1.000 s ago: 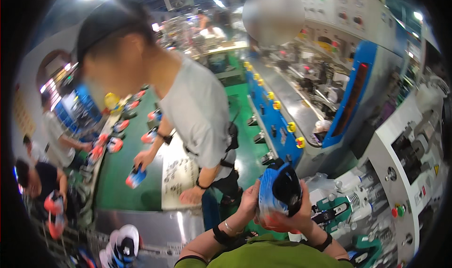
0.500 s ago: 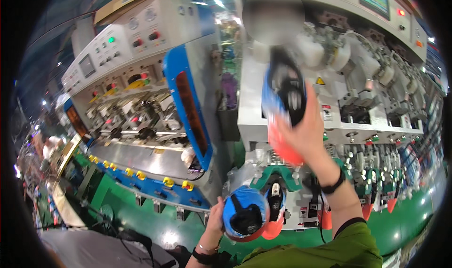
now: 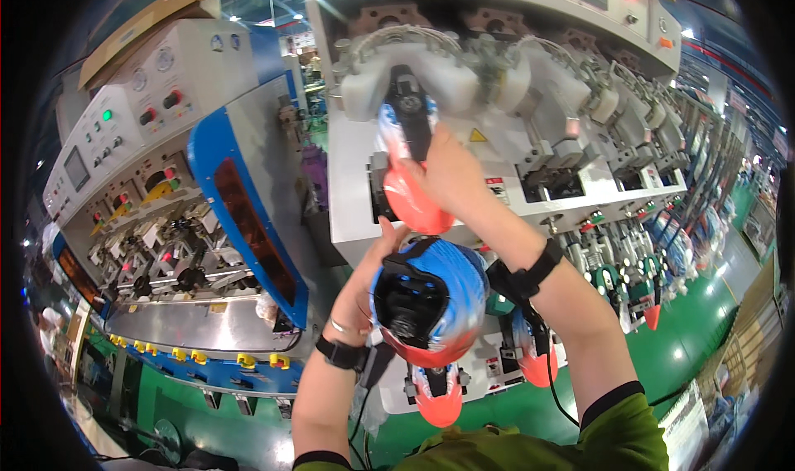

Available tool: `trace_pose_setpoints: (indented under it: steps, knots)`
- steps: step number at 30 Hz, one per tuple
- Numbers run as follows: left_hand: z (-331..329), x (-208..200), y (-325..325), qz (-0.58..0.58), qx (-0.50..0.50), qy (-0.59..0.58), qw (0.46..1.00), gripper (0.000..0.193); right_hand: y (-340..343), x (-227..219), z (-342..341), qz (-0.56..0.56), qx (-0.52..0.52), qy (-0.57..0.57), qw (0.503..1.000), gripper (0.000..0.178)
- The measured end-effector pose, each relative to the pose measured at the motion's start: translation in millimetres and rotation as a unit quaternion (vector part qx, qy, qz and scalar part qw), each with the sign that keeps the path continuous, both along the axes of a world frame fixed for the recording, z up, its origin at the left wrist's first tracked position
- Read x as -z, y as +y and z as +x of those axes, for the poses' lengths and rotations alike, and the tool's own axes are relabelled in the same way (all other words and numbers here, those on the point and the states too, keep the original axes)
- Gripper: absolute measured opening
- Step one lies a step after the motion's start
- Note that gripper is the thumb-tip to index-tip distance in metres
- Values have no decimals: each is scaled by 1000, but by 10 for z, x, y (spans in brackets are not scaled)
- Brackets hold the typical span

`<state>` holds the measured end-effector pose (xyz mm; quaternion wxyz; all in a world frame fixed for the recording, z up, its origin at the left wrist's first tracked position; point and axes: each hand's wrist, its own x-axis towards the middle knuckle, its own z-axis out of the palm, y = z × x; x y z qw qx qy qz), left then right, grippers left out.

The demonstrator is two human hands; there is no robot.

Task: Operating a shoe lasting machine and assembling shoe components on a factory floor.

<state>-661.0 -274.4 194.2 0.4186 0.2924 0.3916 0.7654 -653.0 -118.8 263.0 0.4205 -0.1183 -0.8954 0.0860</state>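
Note:
My right hand (image 3: 451,175) is closed on a shoe upper (image 3: 418,202) with a coral toe, a blue-and-white side and a black opening. Its heel end sits between the white pads (image 3: 364,90) of the right-hand machine. Nearer to me, my left hand (image 3: 363,274) grips a blue, white and red shoe upper (image 3: 464,293) by its left side, the black opening facing me. Most of the left fingers are hidden behind it. Below, another coral-toed upper (image 3: 437,406) sits on a low station, and one more upper (image 3: 538,363) stands to its right.
The right-hand machine (image 3: 389,169) has a row of clamp stations and a red light. A second machine (image 3: 149,90) with a blue guard (image 3: 252,227) and yellow knobs stands at the left. Black cables (image 3: 553,388) hang near my forearms. The floor (image 3: 687,330) is green.
My right hand has brought its shoe upper to the white pads. My left hand has lifted the other upper forward and up. The view has turned to the right.

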Motion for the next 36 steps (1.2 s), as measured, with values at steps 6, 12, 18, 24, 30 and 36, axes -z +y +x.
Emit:
trace_pose_setpoints:
  steps: [6,12,18,24,30,36]
  knots:
    - [-120,-4,328,-25,-73,-17,997,26,411,250,653,89,-118,-4,989,42]
    - [-256,164,483,-50,-60,59,995,25,1253,1251,1028,94,103,-277,951,34]
    - [29,17,471,-61,-120,61,989,27,1264,1492,1197,88,77,-86,989,34]
    - [390,888,641,-16,-358,51,932,47,441,1494,2166,-135,-286,24,948,100]
    - [1061,873,1413,45,-196,-212,956,48,891,1451,1888,-21,-267,168,949,95]
    - [744,988,1633,9,-210,-200,957,41,1707,-53,1541,-30,-40,279,959,86]
